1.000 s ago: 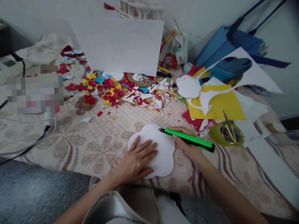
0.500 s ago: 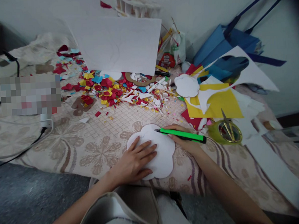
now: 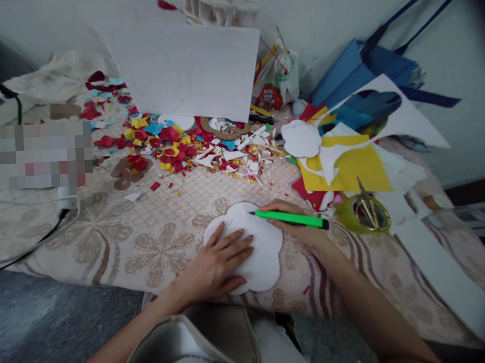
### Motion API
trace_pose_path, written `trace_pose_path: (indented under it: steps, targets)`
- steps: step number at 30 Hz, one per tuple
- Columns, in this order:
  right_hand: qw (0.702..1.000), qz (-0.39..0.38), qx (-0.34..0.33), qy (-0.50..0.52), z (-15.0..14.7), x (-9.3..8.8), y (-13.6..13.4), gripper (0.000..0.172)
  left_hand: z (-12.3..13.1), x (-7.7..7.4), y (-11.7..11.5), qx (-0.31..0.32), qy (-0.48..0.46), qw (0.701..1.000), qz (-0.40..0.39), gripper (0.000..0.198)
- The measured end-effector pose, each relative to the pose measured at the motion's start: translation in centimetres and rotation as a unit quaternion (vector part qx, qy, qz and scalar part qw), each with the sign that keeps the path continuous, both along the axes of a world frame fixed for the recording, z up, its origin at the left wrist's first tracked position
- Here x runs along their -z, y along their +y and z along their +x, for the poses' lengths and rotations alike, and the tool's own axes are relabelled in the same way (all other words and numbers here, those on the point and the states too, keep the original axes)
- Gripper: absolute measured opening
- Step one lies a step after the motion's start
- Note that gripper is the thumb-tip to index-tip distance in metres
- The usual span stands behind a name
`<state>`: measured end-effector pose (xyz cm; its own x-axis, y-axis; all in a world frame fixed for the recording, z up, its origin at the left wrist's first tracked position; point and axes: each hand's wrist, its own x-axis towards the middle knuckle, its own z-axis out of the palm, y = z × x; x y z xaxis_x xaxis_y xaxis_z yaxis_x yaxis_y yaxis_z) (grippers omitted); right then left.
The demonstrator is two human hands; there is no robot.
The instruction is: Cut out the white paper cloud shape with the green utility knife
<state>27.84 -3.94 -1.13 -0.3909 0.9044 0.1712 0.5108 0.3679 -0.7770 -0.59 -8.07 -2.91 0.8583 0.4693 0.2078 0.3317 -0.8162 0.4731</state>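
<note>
A white scallop-edged cutout [image 3: 265, 256], shaped like a flower or cloud, lies flat near the front edge of the cloth-covered table. My left hand [image 3: 220, 261] rests on its left half, palm down with the fingers spread. Gripped in my right hand [image 3: 287, 222] is a bright green utility knife [image 3: 295, 217], its tip pointing left over the upper part of the cutout. Whether the blade touches the surface I cannot tell. The fingers under the knife are partly hidden by it.
Colourful paper scraps [image 3: 171, 147] are heaped behind the cutout, below a standing white board [image 3: 188, 70]. To the right are a second scalloped cutout [image 3: 301, 139], yellow paper [image 3: 347, 170], scissors [image 3: 369, 207] on a yellow-green tape roll [image 3: 352, 216], and a blue bag [image 3: 359, 72]. Cables [image 3: 38, 241] run at left.
The right hand and green knife have shifted slightly left over the cutout, and the knife's angle has changed a little. My left hand stays pressed in place. The whole view has drifted slightly.
</note>
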Motion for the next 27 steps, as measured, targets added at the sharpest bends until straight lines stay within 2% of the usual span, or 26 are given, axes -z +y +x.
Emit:
trace_pose_path:
  steps: [4,12,27]
  targets:
    - [1.000,0.003,0.020,0.011,0.2,0.0,-0.5,0.024,0.1,0.0,0.0,-0.008,0.003,1.000,0.004,0.052]
    - [0.987,0.032,0.151,0.035,-0.7,0.2,-4.0,0.027,0.8,0.0,-0.7,-0.038,0.011,0.999,0.011,0.053]
    - [0.985,0.029,0.167,0.042,-2.1,0.3,-4.3,0.027,1.5,0.4,-1.5,-0.064,0.020,0.997,0.030,0.053]
